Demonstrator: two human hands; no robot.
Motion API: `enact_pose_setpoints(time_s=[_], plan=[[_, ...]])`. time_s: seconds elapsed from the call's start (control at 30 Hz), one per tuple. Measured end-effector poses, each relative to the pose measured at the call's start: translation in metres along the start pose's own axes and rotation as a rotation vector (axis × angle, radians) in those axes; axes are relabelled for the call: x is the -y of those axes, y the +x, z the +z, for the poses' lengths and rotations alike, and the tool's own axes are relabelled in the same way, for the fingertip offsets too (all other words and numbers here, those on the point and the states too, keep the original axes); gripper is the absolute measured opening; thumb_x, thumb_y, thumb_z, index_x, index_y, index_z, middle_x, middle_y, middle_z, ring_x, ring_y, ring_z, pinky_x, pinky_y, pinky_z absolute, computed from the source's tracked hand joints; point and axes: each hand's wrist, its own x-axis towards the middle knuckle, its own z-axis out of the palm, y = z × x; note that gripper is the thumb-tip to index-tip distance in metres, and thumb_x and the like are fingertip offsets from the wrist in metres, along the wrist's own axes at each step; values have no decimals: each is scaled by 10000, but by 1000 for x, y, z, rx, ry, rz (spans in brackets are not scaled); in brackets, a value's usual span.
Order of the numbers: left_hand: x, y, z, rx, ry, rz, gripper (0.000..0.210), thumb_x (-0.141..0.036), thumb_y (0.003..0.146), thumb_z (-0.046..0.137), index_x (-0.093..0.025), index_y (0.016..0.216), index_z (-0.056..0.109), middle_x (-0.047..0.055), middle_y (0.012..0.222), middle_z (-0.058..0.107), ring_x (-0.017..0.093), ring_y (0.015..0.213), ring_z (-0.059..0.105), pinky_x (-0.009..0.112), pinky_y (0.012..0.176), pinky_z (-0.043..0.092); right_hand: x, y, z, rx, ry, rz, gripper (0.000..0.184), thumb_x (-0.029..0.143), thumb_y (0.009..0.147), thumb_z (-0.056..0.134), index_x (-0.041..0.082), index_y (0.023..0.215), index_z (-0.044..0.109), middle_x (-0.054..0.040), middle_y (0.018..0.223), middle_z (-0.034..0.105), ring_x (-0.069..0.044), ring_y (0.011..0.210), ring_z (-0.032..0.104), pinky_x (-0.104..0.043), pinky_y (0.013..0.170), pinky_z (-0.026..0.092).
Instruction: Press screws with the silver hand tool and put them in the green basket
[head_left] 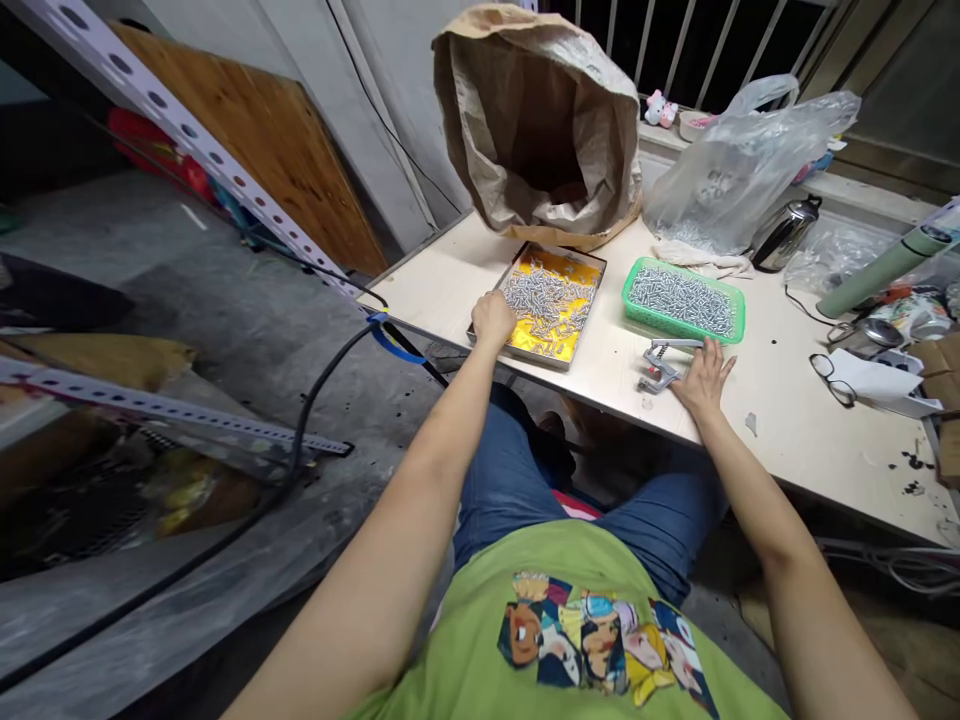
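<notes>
My left hand [494,319] is closed at the near left corner of a shallow metal tray [551,358], its fingers curled over the rim. The tray has a yellow bottom with many small silver screw-like pieces [541,296] spread over it. On the right, my right hand [702,378] lies with fingers apart at the handle ends of silver spring-handled pliers [660,372], touching them without a closed grip. Just beyond its fingertips stands a green plastic basket [637,318] full of similar small metal pieces [684,300].
A large open paper sack [465,130] rests behind the tray. Further right are a clear plastic bag [739,170], a steel kettle [786,235], a green cylinder [885,270] and eyeglasses [832,382]. A black cable [315,400] runs past the table's left edge.
</notes>
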Motion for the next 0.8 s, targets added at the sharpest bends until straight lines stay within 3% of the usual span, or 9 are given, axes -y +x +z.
enact_pose_setpoints(time_s=[0.27,0.53,0.73,0.8], plan=[[0,-2,-1,-14,-83,-2,373,-177,839,423,-43,1151,577,247,1145,613,345,1113,569,437,945,437,3,-1,-3,22,-8,25,682,568,811,470,45,1248,464,-297,1460,341,-356,1399,213,-670,1112,84],[-1,-5,-5,-26,-126,-2,385,-134,850,356,-39,1147,582,255,1106,636,339,1079,600,444,902,459,5,-3,-11,9,-31,6,637,558,809,469,71,1220,469,-291,1438,374,-364,1393,251,-675,1099,144],[6,0,-3,101,-120,161,283,-207,848,421,-122,959,667,170,1002,675,295,989,629,384,860,487,-4,-5,-2,-32,-53,-38,618,576,804,457,91,1187,474,-285,1406,405,-380,1360,305,-673,1081,203],[9,0,0,92,-137,180,289,-258,862,435,-120,979,661,162,995,672,287,992,620,376,874,484,-7,-6,1,-48,-61,-42,605,572,797,466,99,1174,476,-280,1393,418,-386,1345,323,-667,1078,217]])
